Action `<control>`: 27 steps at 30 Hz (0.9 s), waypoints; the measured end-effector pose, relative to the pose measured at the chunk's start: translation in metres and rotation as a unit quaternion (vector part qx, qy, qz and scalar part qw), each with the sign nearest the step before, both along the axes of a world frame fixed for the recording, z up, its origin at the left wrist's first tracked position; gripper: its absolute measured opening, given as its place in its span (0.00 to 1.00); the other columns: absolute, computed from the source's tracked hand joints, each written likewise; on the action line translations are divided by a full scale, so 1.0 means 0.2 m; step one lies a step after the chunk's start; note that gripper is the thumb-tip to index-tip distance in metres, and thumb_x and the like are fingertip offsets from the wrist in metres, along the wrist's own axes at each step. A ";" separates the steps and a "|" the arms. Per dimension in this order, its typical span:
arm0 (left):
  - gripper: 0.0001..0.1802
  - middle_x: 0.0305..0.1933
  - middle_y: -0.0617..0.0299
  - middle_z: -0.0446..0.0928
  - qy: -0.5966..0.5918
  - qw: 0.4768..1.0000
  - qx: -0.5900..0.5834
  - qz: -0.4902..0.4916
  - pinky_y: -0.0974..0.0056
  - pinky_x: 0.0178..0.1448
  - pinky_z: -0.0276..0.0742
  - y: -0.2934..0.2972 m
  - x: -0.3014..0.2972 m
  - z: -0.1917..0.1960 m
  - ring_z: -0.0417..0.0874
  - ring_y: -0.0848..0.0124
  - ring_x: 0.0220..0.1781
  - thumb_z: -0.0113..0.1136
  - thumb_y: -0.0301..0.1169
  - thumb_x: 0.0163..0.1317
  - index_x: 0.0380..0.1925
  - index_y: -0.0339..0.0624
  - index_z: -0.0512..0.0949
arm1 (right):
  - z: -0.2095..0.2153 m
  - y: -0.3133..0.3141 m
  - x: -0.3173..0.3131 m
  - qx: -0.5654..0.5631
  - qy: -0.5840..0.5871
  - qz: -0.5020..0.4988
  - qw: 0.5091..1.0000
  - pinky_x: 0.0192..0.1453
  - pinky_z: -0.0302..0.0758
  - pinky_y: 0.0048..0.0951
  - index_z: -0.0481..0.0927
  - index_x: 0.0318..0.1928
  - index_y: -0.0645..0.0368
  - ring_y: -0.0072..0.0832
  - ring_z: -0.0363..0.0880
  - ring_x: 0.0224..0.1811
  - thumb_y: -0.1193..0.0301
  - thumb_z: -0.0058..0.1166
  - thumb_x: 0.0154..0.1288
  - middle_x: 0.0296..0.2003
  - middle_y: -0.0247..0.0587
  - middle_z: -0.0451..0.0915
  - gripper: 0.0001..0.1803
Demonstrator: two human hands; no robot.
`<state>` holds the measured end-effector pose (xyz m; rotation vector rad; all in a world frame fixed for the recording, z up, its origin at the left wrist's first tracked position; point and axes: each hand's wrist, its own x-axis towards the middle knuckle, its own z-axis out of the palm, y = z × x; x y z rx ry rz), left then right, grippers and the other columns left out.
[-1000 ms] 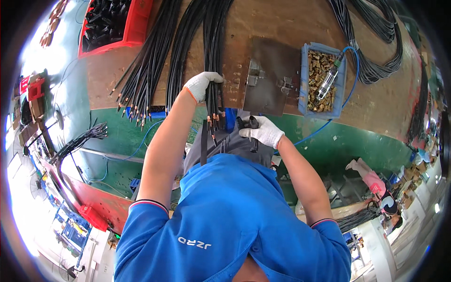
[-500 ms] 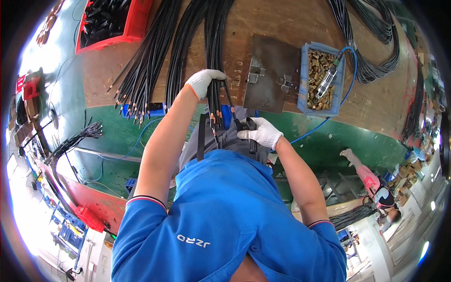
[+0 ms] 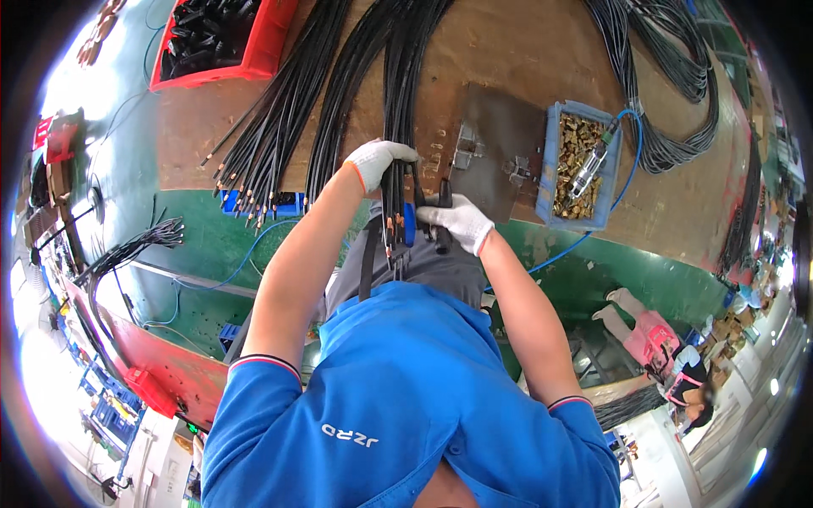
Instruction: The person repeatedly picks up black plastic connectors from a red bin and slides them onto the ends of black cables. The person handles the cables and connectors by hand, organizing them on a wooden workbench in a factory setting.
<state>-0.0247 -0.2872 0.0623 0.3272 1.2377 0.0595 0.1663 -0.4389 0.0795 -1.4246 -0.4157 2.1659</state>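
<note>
My left hand point(image 3: 378, 162), in a white knit glove, is closed around a bundle of black cables point(image 3: 400, 102) at the table's near edge. Below that grip hang the bundle's bare copper ends point(image 3: 395, 229). Close beside it on the right, my gloved right hand point(image 3: 463, 223) is closed on a black rubber sleeve point(image 3: 444, 240), a tube that sticks out above and below the fingers. The fingertips also meet a single cable point(image 3: 417, 186) parted from the bundle; they partly hide what sits on its end.
Two more black cable bundles point(image 3: 271, 144) lie left of mine. A red bin point(image 3: 275, 42) holds black pieces; a blue bin point(image 3: 546, 169) holds brass fittings and an air tool point(image 3: 590, 169) with a blue hose. A metal plate point(image 3: 500, 127) lies between. A person point(image 3: 656, 347) is at right.
My right hand has moved up and slightly left, nearer my left hand, taking the black sleeve along. My left hand keeps its grip on the bundle. The view has shifted slightly.
</note>
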 end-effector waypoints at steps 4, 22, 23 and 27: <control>0.09 0.33 0.59 0.85 0.025 0.998 0.050 0.021 0.59 0.34 0.85 -0.01 -0.04 0.10 0.86 0.67 0.30 0.70 0.32 0.65 0.40 0.39 0.86 | 0.00 0.33 -0.01 -0.008 -0.064 0.020 0.998 0.32 0.79 0.29 0.88 0.51 0.59 0.23 0.84 0.28 0.62 0.73 0.67 0.34 0.36 0.89 0.17; 0.20 0.41 0.55 0.87 0.020 0.990 0.136 0.017 0.63 0.43 0.85 -0.02 -0.13 0.14 0.88 0.68 0.37 0.74 0.33 0.60 0.50 0.34 0.86 | 0.11 0.58 -0.12 0.151 -0.258 0.383 0.874 0.62 0.80 0.37 0.84 0.60 0.64 0.41 0.88 0.54 0.60 0.76 0.54 0.50 0.54 0.89 0.34; 0.20 0.40 0.55 0.87 0.013 0.991 0.133 0.028 0.62 0.42 0.85 -0.02 -0.14 0.14 0.88 0.68 0.36 0.74 0.32 0.60 0.50 0.34 0.86 | 0.12 0.57 -0.09 0.130 -0.207 0.349 0.905 0.62 0.80 0.35 0.84 0.60 0.65 0.37 0.88 0.53 0.60 0.77 0.54 0.50 0.51 0.89 0.35; 0.19 0.39 0.54 0.87 -0.004 0.992 0.121 0.042 0.62 0.38 0.85 -0.02 -0.14 0.13 0.87 0.68 0.33 0.74 0.33 0.61 0.50 0.34 0.86 | 0.07 0.56 -0.04 0.074 -0.091 0.121 0.986 0.59 0.80 0.30 0.82 0.60 0.70 0.27 0.86 0.50 0.69 0.74 0.64 0.49 0.42 0.89 0.27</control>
